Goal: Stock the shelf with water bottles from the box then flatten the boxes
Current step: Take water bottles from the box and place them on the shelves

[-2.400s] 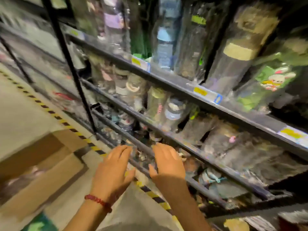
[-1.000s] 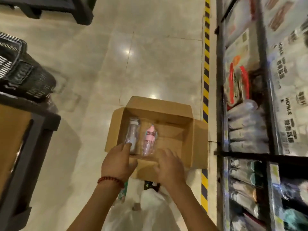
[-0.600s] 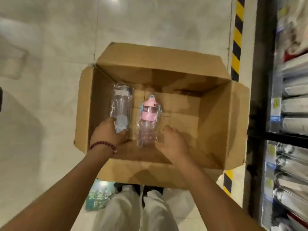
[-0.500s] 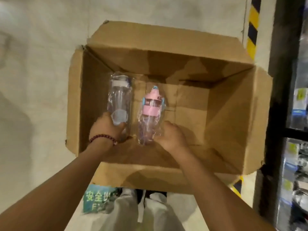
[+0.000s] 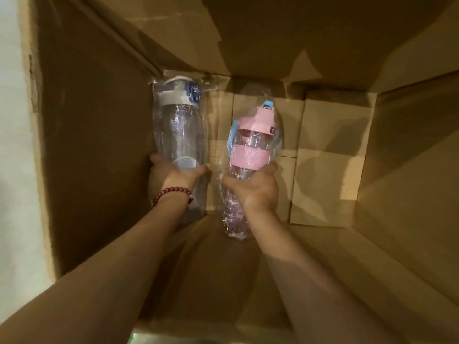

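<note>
The open cardboard box (image 5: 87, 145) is filled by two reaching arms. Inside it, the clear bottle (image 5: 180, 125) is gripped low down by the left hand (image 5: 173, 173), and beside it the pink bottle (image 5: 252, 147) is clasped by the right hand (image 5: 255, 186); a beaded bracelet (image 5: 172, 193) is worn on the left wrist.

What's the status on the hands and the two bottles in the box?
Left hand grips clear plastic-wrapped grey-lidded bottle. Right hand grips pink-banded wrapped bottle. Both inside brown cardboard box. Nothing blocking.
</note>
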The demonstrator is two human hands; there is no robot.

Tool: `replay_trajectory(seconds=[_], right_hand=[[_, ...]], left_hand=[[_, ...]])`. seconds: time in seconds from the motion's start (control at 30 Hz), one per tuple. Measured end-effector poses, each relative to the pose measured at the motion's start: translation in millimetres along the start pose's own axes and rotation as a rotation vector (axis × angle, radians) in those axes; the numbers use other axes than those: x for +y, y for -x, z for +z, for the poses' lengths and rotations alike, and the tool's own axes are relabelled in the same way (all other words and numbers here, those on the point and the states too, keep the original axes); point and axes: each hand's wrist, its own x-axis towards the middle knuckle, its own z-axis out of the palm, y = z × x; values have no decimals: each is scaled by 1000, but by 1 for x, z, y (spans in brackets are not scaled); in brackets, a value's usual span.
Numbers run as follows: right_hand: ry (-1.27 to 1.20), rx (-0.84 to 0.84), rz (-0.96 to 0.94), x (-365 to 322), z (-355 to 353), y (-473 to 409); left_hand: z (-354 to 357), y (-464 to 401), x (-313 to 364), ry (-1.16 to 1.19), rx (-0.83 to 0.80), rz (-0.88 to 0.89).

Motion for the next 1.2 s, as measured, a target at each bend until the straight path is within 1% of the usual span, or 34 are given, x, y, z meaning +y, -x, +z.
replay_trajectory(seconds=[0.03, 0.1, 0.23, 0.47, 0.73, 0.87, 1.0, 1.2], right_hand=[[7, 17, 2, -1, 1, 0], [-17, 36, 12, -2, 0, 2], [-101, 19, 0, -8, -20, 12], [-180, 104, -84, -27, -100, 63], [-176, 64, -152, -63, -190, 149], [-212, 66, -204, -83, -229, 202], [-261, 51, -260, -102, -276, 266], [-376, 123, -362, -126, -360, 370]], left_hand=[[0, -1, 0, 15, 42, 11], [-4, 6, 2, 36, 50, 19], [-10, 23, 2, 154, -29, 8], [-62, 95, 15, 222, -77, 93], [-133, 205, 35, 350, -98, 139], [-173, 256, 41, 404, -63, 228], [-221, 318, 55, 448, -19, 378], [-298, 429, 65, 473, -30, 558]])
